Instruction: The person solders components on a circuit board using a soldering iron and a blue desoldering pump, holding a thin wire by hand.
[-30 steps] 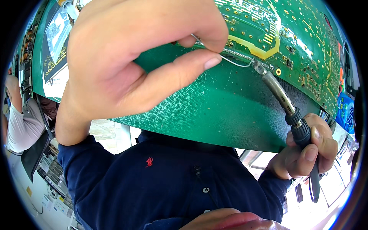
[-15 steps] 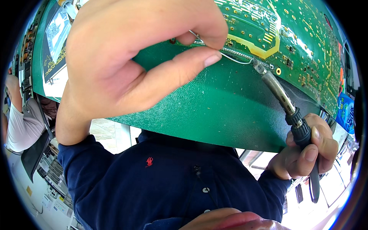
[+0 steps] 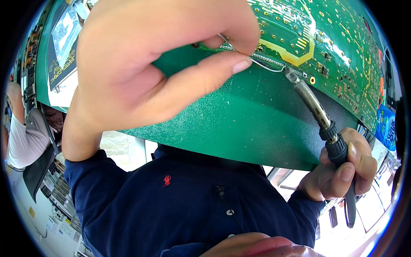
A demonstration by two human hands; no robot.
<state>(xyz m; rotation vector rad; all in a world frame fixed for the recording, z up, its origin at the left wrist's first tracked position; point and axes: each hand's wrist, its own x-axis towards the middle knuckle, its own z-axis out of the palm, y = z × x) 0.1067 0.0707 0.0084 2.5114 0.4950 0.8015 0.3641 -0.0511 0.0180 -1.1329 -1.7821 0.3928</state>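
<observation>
- Compared with half a second ago, the left hand (image 3: pixel 124 81) has slid slightly to the right, its thumb tip now nearer the soldering iron (image 3: pixel 314 107).
- The stretch of silvery wire (image 3: pixel 267 68) between that thumb and the iron's tip looks a little shorter.
- The circuit board (image 3: pixel 344 47) and the iron's tip sit only a hair further right in view; the right hand (image 3: pixel 349 169) looks practically unchanged.
- Left thumb and forefinger are pinched together on the wire, which bows down and meets the iron's tip.
- Right fingers are wrapped around the iron's black handle, its shaft slanting up and left.
- The tip is at the row of shiny joints (image 3: pixel 269 59) along the board's near edge; exact contact is too small to tell.
- The board lies on a green mat (image 3: pixel 205 120), as before.
</observation>
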